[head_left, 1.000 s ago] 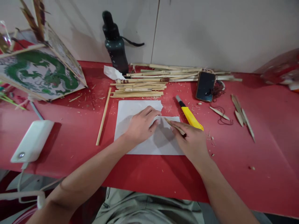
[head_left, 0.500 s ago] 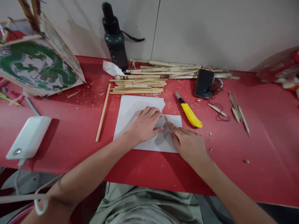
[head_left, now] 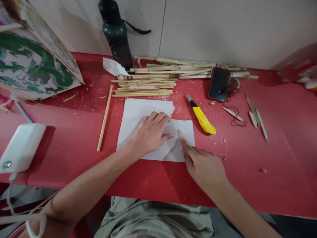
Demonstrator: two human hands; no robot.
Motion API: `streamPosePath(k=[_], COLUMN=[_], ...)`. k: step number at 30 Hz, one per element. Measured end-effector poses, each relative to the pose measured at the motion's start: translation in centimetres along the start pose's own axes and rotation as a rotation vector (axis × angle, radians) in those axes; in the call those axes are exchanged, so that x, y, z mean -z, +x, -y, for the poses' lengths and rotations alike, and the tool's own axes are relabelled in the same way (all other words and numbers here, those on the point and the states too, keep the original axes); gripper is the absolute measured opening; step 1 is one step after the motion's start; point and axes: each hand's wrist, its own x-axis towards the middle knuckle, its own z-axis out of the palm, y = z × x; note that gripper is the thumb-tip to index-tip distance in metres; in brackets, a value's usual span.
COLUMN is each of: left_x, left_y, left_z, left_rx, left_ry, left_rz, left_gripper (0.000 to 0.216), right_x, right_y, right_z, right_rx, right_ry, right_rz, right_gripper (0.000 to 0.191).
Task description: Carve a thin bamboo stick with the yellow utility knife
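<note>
A sheet of white paper point(head_left: 148, 105) with a notched, ragged upper right part lies on the red table. My left hand point(head_left: 150, 130) rests flat on the paper, its fingers slightly spread. Over the paper's right part, my right hand point(head_left: 201, 162) is closed around a small pointed bamboo piece point(head_left: 181, 134). Its tip sticks out past my index finger, pointing up and left; the remainder is hidden in the hand. Just beyond the paper's right edge lies a yellow utility knife point(head_left: 203, 119).
Cut bamboo sticks point(head_left: 146, 89) lie along the back, near a dark bottle point(head_left: 119, 43) and a phone point(head_left: 219, 83). One stick point(head_left: 105, 119) is left of the paper. Pointed slivers point(head_left: 261, 124) lie right. A dragon lantern point(head_left: 37, 66) and white power bank point(head_left: 23, 147) stand left.
My right hand with the bamboo piece has moved down and slightly right, away from the paper's notch. My left hand stays on the paper. The whole view has shifted a little.
</note>
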Motion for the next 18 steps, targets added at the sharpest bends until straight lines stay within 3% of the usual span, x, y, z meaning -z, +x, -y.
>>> streamPosePath(k=[7, 13, 18], left_x=[0.3, 0.2, 0.1], left_y=[0.0, 0.0, 0.0], left_z=[-0.1, 0.1, 0.2], left_rx=[-0.024, -0.012, -0.026], left_ry=[0.03, 0.027, -0.003], left_rz=[0.018, 0.034, 0.025], left_gripper=[0.048, 0.051, 0.05], right_x=[0.0, 0.7, 0.8], right_y=[1.1, -1.4, 0.6], right_z=[0.1, 0.2, 0.0], right_rx=[-0.021, 0.017, -0.033], right_ry=[-0.003, -0.006, 0.012], right_rz=[-0.07, -0.046, -0.033], right_gripper=[0.052, 0.05, 0.051])
